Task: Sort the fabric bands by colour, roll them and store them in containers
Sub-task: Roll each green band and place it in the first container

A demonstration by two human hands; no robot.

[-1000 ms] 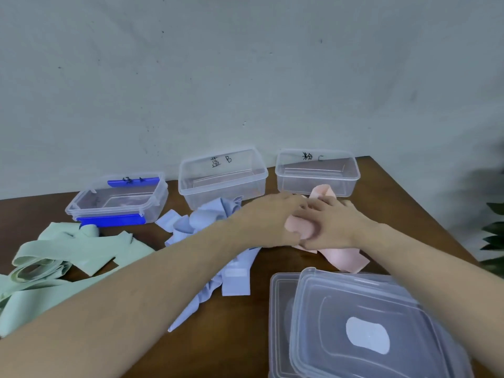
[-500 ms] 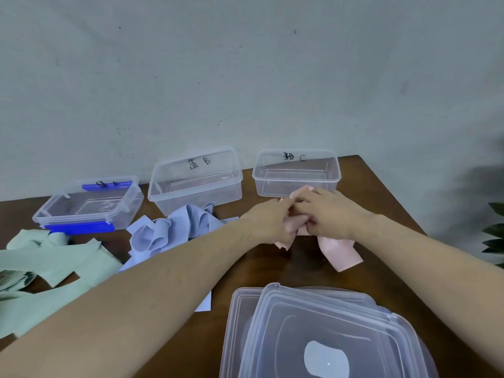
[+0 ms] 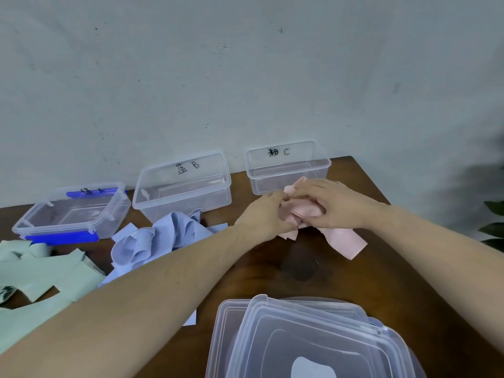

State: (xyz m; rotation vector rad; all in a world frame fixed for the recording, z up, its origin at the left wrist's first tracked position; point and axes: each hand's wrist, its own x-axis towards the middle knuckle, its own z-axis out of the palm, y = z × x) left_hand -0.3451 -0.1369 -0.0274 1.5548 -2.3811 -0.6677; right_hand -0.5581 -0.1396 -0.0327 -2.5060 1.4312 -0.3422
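Observation:
A pink fabric band (image 3: 344, 240) lies bunched on the brown table in front of the clear container marked C (image 3: 287, 166). My left hand (image 3: 263, 214) and my right hand (image 3: 331, 204) both grip the bunched part between them, while a loose tail trails toward me on the right. A heap of blue bands (image 3: 152, 240) sits before the clear container marked B (image 3: 182, 184). Green bands (image 3: 46, 271) spread over the table's left side, near a container with blue clips (image 3: 72, 212). All three containers look empty.
A stack of clear plastic lids (image 3: 308, 339) lies at the near edge of the table (image 3: 272, 271). A pale wall rises right behind the containers. Dark plant leaves (image 3: 493, 227) show past the table's right edge.
The view has swung a little right. My hands have kept working the pink band, gathering it closer to container C, and the loose tail looks shorter.

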